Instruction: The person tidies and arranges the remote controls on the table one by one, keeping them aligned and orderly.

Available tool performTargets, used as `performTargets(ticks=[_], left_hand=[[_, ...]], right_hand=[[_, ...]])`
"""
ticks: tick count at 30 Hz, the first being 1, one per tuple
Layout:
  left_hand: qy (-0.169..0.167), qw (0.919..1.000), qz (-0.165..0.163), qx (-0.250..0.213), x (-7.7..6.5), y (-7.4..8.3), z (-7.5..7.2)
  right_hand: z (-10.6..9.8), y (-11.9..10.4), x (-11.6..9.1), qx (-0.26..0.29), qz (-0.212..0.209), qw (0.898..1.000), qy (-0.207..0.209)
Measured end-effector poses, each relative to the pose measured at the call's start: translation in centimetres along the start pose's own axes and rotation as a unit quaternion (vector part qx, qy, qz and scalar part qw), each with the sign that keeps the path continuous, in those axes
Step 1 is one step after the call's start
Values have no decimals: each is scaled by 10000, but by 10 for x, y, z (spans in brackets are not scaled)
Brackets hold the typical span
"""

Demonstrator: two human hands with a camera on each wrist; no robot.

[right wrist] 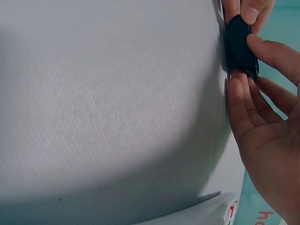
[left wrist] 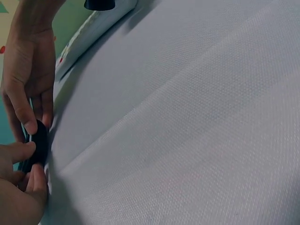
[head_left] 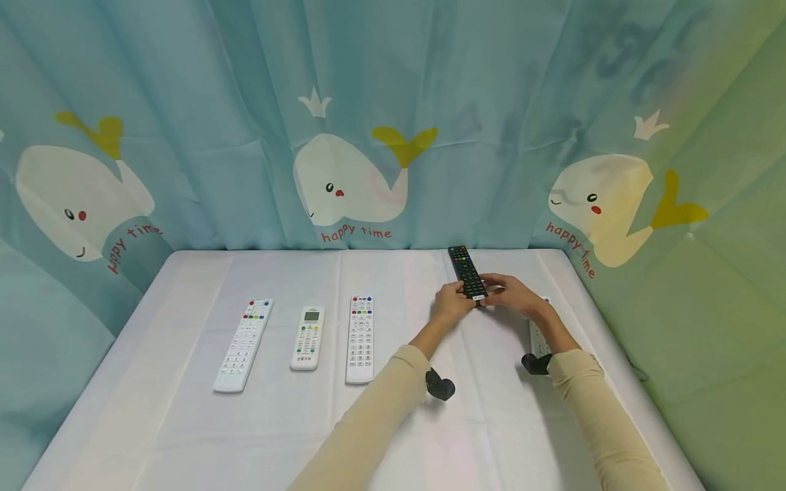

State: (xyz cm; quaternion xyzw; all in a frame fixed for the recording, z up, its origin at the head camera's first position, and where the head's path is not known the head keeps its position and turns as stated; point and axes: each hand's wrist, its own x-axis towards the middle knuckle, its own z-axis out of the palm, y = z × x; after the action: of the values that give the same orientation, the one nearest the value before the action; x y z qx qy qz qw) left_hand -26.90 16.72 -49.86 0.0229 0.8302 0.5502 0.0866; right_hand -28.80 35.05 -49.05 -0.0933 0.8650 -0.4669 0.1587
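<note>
A black remote control (head_left: pixel 468 273) with rows of small buttons lies toward the back edge of the table, its far end angled a little left. At its near end, my left hand (head_left: pixel 452 302) pinches the left side. The right hand (head_left: pixel 512 295) grips the opposite side with thumb and fingers. From the right wrist view, the dark end of the remote (right wrist: pixel 241 47) is seen between the thumb and fingers of both hands. In the left wrist view, the two thumbs rest over the same end (left wrist: pixel 42 143).
Three white remotes stand in a row to the left: a long one (head_left: pixel 243 346), a shorter one with a small screen (head_left: pixel 307 341) and another long one (head_left: pixel 359 341). One more white remote (head_left: pixel 537 339) is partly hidden under my right forearm. A whale-print curtain (head_left: pixel 258 198) hangs behind the table.
</note>
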Motion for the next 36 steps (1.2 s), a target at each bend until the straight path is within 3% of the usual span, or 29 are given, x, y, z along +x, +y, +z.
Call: performTargets(ticks=[8, 19, 36], left_hand=[[-144, 9984, -225, -492, 1, 0, -7], [-381, 9942, -190, -993, 4, -1, -17], [-793, 9955, -16, -510, -5, 7, -43]], right_hand=[[3, -3, -1, 273, 44, 9996, -34], [9, -11, -4, 413, 122, 9991, 19], [19, -23, -11, 577, 159, 9981, 154]])
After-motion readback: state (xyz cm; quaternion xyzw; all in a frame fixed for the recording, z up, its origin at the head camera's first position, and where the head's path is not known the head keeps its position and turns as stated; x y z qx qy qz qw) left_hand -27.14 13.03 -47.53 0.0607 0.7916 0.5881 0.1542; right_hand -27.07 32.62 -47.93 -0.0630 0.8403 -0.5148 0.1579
